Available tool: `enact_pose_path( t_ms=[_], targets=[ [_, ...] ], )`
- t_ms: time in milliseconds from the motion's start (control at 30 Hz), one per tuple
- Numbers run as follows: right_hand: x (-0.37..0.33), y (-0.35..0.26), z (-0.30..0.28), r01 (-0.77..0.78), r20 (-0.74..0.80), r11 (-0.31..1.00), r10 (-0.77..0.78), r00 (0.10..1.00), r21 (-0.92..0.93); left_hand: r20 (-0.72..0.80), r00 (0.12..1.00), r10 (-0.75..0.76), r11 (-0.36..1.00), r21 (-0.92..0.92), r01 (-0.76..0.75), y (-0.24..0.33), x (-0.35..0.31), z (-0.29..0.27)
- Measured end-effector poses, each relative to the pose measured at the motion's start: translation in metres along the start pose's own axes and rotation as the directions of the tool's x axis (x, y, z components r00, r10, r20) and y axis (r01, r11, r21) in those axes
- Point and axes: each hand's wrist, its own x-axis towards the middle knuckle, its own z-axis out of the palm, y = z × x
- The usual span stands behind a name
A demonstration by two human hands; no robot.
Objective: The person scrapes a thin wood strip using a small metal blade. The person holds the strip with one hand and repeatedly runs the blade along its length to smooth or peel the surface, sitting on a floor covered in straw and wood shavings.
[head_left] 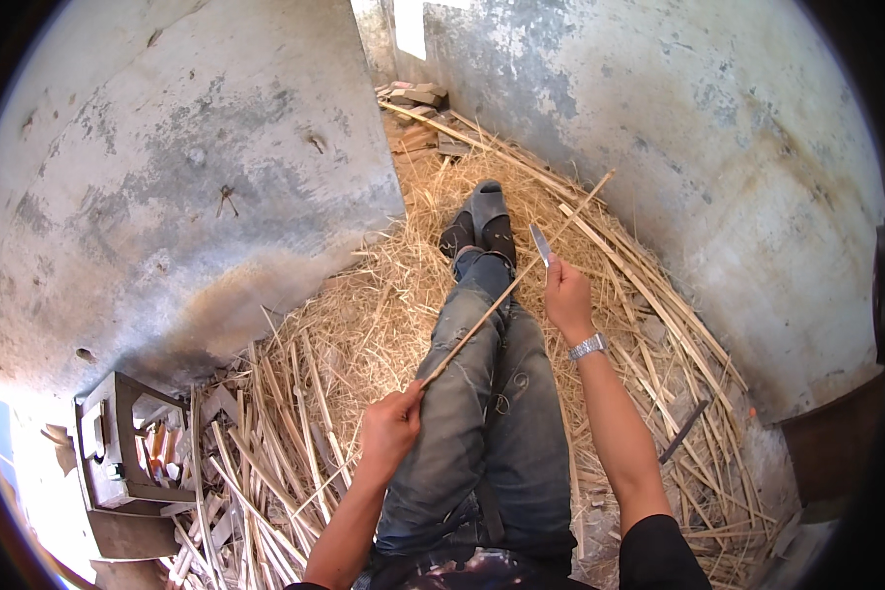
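A long, thin bamboo strip (480, 323) slants up and right across my outstretched legs (467, 413). Its near end is in the closed fingers of my left hand (390, 430), beside my left thigh. My right hand (567, 295), with a metal watch at the wrist, is wrapped round a knife (540, 243). The pale blade points up and away, close to the strip's far half; whether the two touch I cannot tell. The knife's handle is hidden in my fist.
Straw-like shavings (383, 305) cover the floor round my crossed feet. Long strips (649, 295) lie along the right wall, and more strips (265, 442) are heaped at left beside an overturned wooden stool (118, 447). Wood blocks (418, 95) are piled in the far corner.
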Motion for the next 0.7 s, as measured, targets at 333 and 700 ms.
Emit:
enact_pose_path(
  t_ms=[333, 700],
  targets=[
    [-0.074, -0.023, 0.046, 0.130, 0.190, 0.987, -0.146, 0.971, 0.095, -0.052, 0.998, 0.030, 0.986, 0.168, -0.021, -0.006, -0.011, 0.014],
    [-0.133, -0.048, 0.017, 0.057, 0.475, 0.964, -0.178, 0.862, 0.259, -0.054, 0.998, -0.031, 0.999, 0.011, 0.032, 0.004, -0.004, 0.014]
  ],
)
